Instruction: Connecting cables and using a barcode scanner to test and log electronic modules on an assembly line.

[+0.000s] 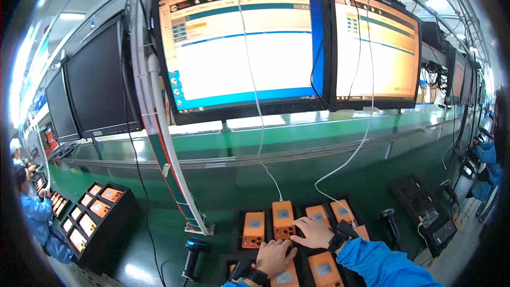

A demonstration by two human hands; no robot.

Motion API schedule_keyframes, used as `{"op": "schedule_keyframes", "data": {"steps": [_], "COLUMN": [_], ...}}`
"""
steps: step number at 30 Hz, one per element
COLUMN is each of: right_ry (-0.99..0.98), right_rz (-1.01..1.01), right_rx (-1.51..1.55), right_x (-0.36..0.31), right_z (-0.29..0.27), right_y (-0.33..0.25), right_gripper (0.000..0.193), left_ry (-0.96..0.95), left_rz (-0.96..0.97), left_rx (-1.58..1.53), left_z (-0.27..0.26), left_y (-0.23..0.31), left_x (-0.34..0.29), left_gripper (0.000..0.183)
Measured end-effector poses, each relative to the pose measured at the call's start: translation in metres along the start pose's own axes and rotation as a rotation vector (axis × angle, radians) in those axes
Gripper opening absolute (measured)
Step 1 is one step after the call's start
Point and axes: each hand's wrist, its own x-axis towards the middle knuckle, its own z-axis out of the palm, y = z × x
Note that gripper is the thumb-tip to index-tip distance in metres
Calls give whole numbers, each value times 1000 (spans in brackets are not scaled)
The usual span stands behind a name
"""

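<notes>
Both my hands are at an orange handheld device (282,213) with a grey label and dark round spots near its lower end. A white cable (271,175) runs into its top edge. My left hand (273,258) has its fingers spread, tips against the device's lower end, palm over another orange device (284,277) below. From the right, my right hand (314,234) reaches across with fingers apart, tips at the lower right edge. What lies under its palm is hidden. More orange devices lie in the black tray (240,232), including one at the left (254,228).
A handheld scanner (194,252) stands left of the tray, another (391,222) to the right. A black tray of orange devices (101,218) sits far left, a black case (422,210) at right. Lit monitors (244,48) rise behind. A white post (178,180) stands nearby; people work either side.
</notes>
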Motion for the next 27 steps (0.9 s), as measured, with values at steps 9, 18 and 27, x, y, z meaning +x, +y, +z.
{"op": "schedule_keyframes", "data": {"steps": [9, 18, 27], "right_ry": [28, 132, 143], "right_rz": [134, 348, 401], "right_rx": [-112, -106, -53], "right_x": [46, 85, 80], "right_z": [44, 65, 72], "right_y": [22, 26, 29], "right_gripper": [61, 77, 84], "left_ry": [22, -15, 29], "left_rz": [-51, -62, -30], "left_rx": [53, 39, 17], "left_z": [11, 13, 14], "left_y": [2, -1, 2], "left_x": [-6, -6, -6], "left_gripper": [38, 37, 33]}}
